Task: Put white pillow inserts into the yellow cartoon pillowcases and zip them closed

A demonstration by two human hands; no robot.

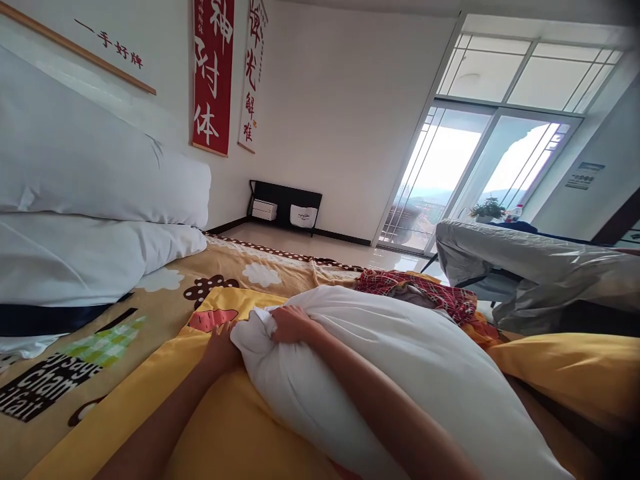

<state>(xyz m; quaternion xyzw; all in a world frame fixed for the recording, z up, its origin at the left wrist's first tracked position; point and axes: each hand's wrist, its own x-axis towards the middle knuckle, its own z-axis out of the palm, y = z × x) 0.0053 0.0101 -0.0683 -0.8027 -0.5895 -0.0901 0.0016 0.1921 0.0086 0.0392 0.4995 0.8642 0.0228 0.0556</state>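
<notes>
A plump white pillow lies across my front, its far left corner bunched into folds. My right hand is closed around that gathered corner. Beside it, my left hand rests against the yellow pillowcase, with its fingers curled at the cloth close to the pillow's corner; the fingertips are partly hidden. The pillowcase spreads flat beneath the pillow and bears a red printed patch near its far edge.
A patterned brown blanket covers the bed. Folded white bedding is stacked at left. A red plaid cloth and a yellow pillow lie at right. Beyond stand a covered table and a low black rack.
</notes>
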